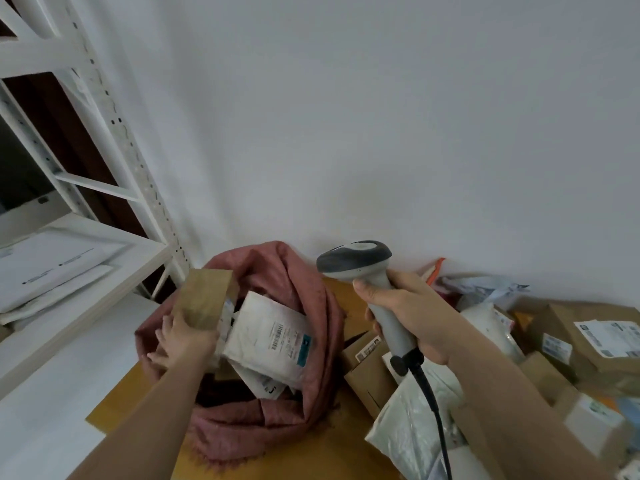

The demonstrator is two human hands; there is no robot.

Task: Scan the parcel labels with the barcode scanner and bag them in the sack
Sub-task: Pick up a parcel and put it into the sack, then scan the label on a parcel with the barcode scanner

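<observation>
A dusty-pink sack point(311, 306) stands open on the wooden table, with a white padded mailer point(266, 337) bearing a barcode label inside it. My left hand point(183, 341) grips a brown cardboard parcel point(204, 299) over the sack's left rim. My right hand point(412, 320) holds a grey barcode scanner point(356, 261) upright to the right of the sack, its black cable point(433, 407) trailing down. Its head points left, above the sack.
A pile of cardboard boxes point(588, 341) and plastic mailers point(415, 427) fills the table at right. A white metal shelf rack point(114, 133) with envelopes point(52, 268) on its board stands at left. A white wall is behind. The wooden table point(114, 407) shows below the sack.
</observation>
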